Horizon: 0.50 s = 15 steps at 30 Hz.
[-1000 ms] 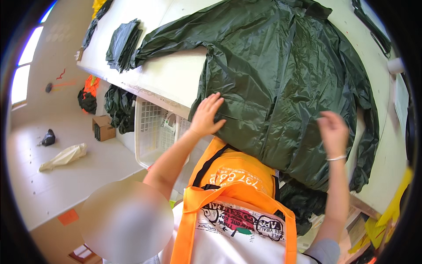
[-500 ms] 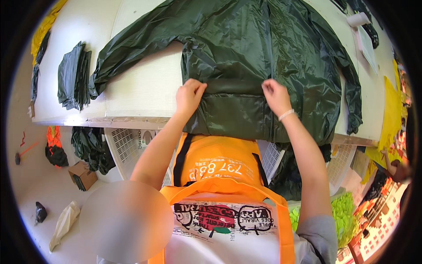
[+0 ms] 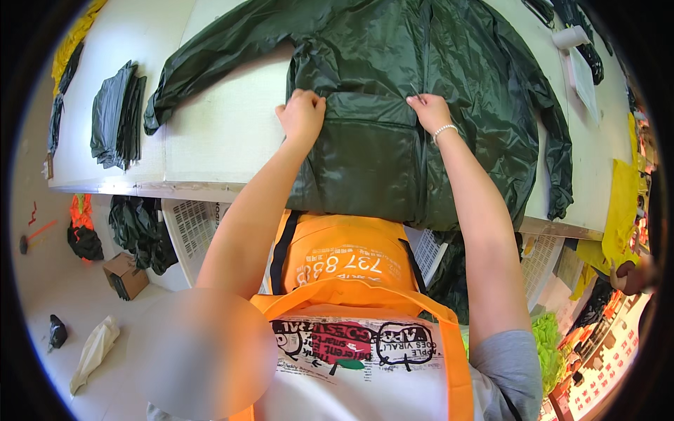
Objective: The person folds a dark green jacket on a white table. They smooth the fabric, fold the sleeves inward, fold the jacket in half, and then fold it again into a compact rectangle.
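Note:
A dark green, shiny raincoat jacket (image 3: 484, 133) lies spread on a pale table, its sleeves stretched out to both sides and its lower hem hanging at the near edge. My left hand (image 3: 303, 116) is closed on the left edge of a flap of its front fabric. Closer to the front seam, my right hand (image 3: 430, 112) pinches the other end of that flap. The fabric (image 3: 368, 105) runs as a band between the two hands, above a horizontal seam. My fingertips partly hide the gripped edges.
A folded stack of dark green garments (image 3: 118, 116) lies on the table (image 3: 210, 151) at the left. A white roll (image 3: 571, 37) stands at the far right. White plastic baskets (image 3: 189, 224) sit under the near edge. Yellow garments (image 3: 618, 203) hang at the right. A cardboard box (image 3: 126, 275) is on the floor.
Both hands have moved away from me, up the jacket, drawing the flap with them. More of the front panel below the seam lies flat.

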Available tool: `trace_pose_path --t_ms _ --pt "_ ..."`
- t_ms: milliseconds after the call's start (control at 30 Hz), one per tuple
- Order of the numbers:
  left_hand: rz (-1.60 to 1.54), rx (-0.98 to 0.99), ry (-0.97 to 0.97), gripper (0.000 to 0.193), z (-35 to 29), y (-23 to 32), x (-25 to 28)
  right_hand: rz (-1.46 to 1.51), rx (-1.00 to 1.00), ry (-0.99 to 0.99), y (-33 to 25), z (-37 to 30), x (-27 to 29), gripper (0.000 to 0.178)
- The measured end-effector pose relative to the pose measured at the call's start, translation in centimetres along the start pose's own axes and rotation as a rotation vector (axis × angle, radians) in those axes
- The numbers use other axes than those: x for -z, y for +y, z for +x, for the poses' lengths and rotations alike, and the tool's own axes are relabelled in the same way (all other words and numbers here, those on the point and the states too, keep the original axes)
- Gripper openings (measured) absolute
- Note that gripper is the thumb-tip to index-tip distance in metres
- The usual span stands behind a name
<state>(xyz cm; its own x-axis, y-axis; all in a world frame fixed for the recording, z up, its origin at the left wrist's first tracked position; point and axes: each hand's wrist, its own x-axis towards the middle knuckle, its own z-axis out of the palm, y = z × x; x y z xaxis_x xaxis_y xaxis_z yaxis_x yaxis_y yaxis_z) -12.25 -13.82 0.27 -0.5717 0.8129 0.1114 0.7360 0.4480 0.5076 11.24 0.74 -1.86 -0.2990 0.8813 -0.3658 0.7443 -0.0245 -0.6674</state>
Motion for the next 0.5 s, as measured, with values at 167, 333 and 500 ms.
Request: trace_pose_path --t_ms 167,333,500 --pt "-0.189 -0.189 -0.100 0.020 -3.7 9.7 -1.8 0.128 0.017 0.020 0.4 0.7 0.2 0.031" --pt "-0.142 0.076 -0.408 0.026 -6.0 13.9 -5.4 0.226 0.033 -0.068 1.3 1.0 0.2 0.031" --pt "-0.254 0.241 -0.521 0.020 -5.5 13.8 -6.5 0.328 0.064 -0.062 1.2 0.2 0.1 0.029"
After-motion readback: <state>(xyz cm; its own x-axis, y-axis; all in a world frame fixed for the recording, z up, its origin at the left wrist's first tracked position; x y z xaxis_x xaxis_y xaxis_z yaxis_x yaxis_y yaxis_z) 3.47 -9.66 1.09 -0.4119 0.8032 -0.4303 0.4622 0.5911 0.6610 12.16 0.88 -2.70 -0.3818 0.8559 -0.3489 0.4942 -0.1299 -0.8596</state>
